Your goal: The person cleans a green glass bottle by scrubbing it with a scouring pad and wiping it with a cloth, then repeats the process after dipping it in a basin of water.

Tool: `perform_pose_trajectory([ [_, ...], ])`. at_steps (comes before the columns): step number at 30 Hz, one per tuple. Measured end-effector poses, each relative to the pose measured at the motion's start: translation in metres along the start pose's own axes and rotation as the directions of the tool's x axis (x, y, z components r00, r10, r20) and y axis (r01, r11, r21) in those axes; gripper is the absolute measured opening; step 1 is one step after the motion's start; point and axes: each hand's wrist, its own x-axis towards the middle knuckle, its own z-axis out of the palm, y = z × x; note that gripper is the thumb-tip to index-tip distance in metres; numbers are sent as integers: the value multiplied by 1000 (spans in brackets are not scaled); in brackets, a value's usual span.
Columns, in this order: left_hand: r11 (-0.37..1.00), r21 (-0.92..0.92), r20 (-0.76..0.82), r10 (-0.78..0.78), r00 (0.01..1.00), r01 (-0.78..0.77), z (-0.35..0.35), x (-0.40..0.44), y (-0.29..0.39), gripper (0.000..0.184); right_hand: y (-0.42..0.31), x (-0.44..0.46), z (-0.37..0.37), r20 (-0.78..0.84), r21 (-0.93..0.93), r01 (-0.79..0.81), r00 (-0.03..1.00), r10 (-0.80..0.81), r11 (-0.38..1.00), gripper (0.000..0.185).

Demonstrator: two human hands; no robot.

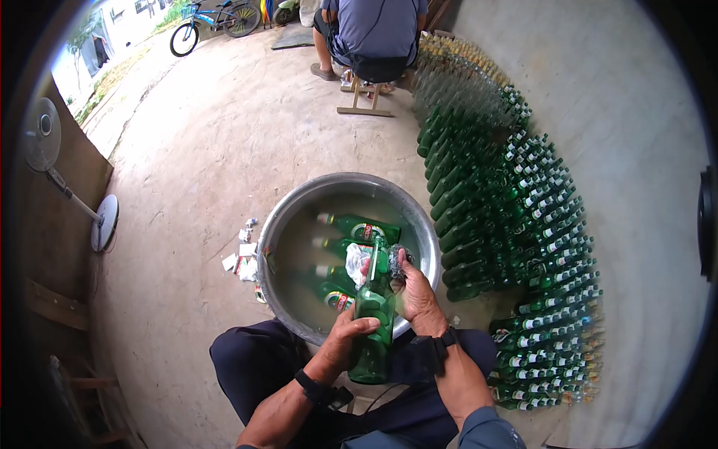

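My left hand [340,340] is closed around the body of a green glass bottle [374,307], which I hold tilted over the near rim of a wide metal basin [427,243], its neck pointing away from me. Beside the neck, my right hand [420,299] grips a grey scouring pad [399,259] that looks like steel wool. Cloudy water [295,262] fills part of the basin. Several labelled green bottles [378,227] lie in it, partly under water. Some crumpled white material [357,263] shows just left of the held bottle's neck; what it is I cannot tell.
Rows of green bottles [460,209] stand along the wall at right, with labelled bottles [550,224] behind them. Paper scraps [244,254] lie left of the basin. A person [378,34] sits on a wooden stool [364,111] ahead. A fan [105,222] and a bicycle [217,21] stand at left.
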Motion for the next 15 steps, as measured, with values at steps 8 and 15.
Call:
perform_pose_trajectory([
  [8, 997, 66, -64, 53, 997, -48, -1, 4, -1, 54, 12, -7, 12, -42, -394, 117, 988, -146, 911, 49],
  [15, 993, 101, -59, 58, 997, -52, 1, 2, -2, 59, 13, -1, 12, -76, -390, 105, 986, -146, 915, 33],
])
